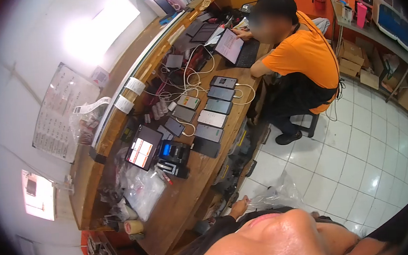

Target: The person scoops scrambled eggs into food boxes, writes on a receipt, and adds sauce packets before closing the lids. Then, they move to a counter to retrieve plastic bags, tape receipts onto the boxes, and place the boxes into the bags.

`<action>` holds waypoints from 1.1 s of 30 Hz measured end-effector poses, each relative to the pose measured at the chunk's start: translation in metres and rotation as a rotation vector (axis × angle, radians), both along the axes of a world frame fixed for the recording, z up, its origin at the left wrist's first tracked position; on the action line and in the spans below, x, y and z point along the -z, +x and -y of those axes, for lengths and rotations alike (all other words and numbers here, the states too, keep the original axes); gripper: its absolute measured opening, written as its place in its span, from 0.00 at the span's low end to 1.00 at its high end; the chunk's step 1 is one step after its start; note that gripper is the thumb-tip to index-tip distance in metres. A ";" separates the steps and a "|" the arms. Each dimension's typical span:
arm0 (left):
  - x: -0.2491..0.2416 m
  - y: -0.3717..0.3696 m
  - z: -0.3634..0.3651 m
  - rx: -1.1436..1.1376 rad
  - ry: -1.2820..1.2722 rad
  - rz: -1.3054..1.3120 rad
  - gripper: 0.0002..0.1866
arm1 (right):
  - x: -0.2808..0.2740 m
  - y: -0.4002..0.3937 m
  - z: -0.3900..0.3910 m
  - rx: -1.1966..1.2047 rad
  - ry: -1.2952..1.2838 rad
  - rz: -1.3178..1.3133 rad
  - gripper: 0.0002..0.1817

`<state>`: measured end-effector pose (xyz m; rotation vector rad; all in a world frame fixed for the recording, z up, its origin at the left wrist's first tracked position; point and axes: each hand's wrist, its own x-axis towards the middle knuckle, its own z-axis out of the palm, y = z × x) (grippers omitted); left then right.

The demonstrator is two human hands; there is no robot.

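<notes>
My left hand (239, 207), in a dark sleeve, is low in the centre beside the bench edge. Its fingers are closed on the edge of a clear plastic bag (279, 194), which spreads to the right above the tiled floor. At the lower right a dark sleeve (405, 219) comes in, with a patch of skin beside it; the fingers of my right hand cannot be made out. Part of my own face fills the bottom of the view.
Several phones (213, 118) lie in rows on the wooden bench (190, 195), with white cables, a lit tablet (144, 148), a small printer (174, 151) and plastic wrapping (144, 187). A person in an orange shirt (299, 53) sits at a laptop (230, 46) beyond. White tiled floor (353, 139) lies right.
</notes>
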<state>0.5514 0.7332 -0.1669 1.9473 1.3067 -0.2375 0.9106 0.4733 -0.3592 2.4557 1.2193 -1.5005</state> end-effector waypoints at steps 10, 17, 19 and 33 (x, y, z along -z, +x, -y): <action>0.019 -0.025 0.022 -0.934 0.135 0.429 0.09 | -0.019 -0.028 -0.126 -0.309 0.041 0.214 0.13; 0.068 -0.029 0.003 -1.306 0.040 0.580 0.10 | -0.087 -0.060 -0.260 -0.465 0.318 0.383 0.37; 0.063 -0.017 0.006 -1.157 0.163 0.481 0.12 | -0.150 -0.099 -0.266 -0.622 0.632 0.195 0.54; -0.078 -0.038 -0.026 -0.439 0.766 -0.129 0.14 | -0.188 -0.089 -0.284 -0.137 0.835 0.245 0.19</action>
